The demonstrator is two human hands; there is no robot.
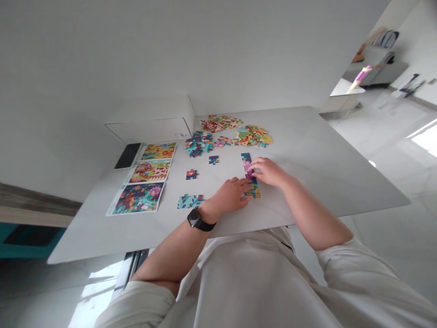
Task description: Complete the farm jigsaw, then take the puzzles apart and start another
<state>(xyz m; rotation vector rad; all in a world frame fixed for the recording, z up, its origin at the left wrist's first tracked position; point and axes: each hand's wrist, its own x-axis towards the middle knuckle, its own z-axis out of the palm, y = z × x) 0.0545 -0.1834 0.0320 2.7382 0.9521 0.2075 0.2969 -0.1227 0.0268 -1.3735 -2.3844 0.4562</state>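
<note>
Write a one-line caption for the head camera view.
Left hand and right hand touch joined jigsaw pieces on a white table.

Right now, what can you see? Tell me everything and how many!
table: one, white, under the puzzle things
box: one, white, behind the table's far edge
phone: one, black, beside the sheets
picture sheets: three, multicoloured, in a row at the table's left
piece heaps: four, multicoloured, on the far side
loose pieces: two, blue and red, mid-table
joined patch: one, teal, left of the hands
joined strip: one, purple and teal, at the hands
watch: one, black, on the left wrist
left hand: one, touching the strip
right hand: one, touching the strip
</note>
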